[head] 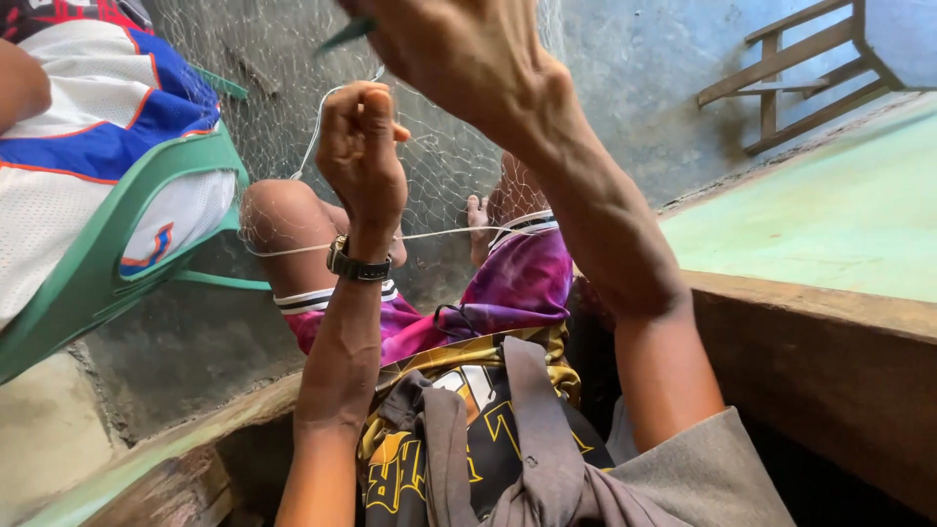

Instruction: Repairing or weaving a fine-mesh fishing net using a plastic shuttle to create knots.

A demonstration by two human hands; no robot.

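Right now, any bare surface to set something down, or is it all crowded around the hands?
Free: the pale green flat surface right of the brown wooden ledge, and bare concrete floor under the green plastic chair. Crowded: the fine mesh fishing net and white cord fill the space around the left hand and right hand.

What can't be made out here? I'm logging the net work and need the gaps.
- Head view: the right hand is cut by the top edge; its fingertips are out of frame.
- The green tool is mostly hidden by that hand.
- The left hand is fisted, so its grip on the white cord is hidden.
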